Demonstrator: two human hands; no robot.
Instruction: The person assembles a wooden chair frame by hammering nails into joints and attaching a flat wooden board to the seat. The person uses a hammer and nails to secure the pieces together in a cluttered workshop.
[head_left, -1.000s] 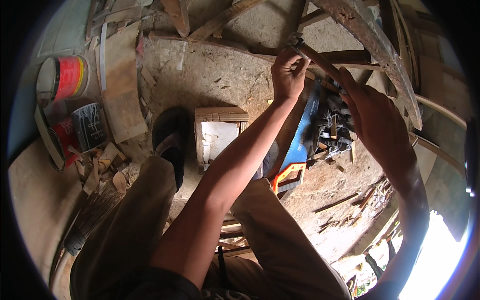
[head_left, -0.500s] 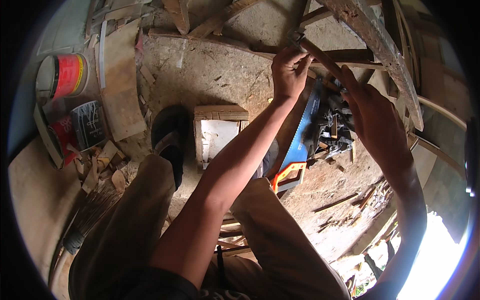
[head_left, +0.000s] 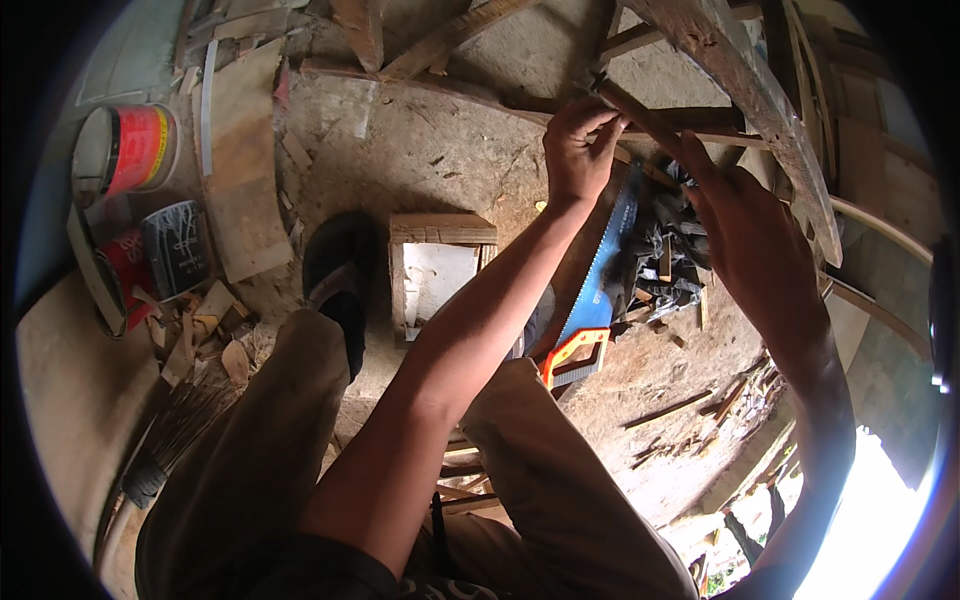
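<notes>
My right hand (head_left: 755,225) is wrapped round the wooden handle of a hammer (head_left: 645,118), whose dark head lies just beyond my left fingers. My left hand (head_left: 580,155) is closed in a pinch beside the hammer head, against a long wooden bar (head_left: 450,90) of a frame. What the pinched fingertips hold is too small to make out. Below both hands a handsaw (head_left: 600,270) with a blue blade and orange handle leans by my right knee.
A thick weathered beam (head_left: 740,90) slants across the upper right. Near my shoe stands a small wooden box frame (head_left: 440,228). Red and black cans (head_left: 140,148), a plywood sheet (head_left: 243,160) and wood scraps (head_left: 215,315) lie left. Dark plastic (head_left: 670,245) lies right of the saw.
The hammer head has shifted very slightly near the left fingers. Both hands keep their grips in almost the same place; the view has moved a little.
</notes>
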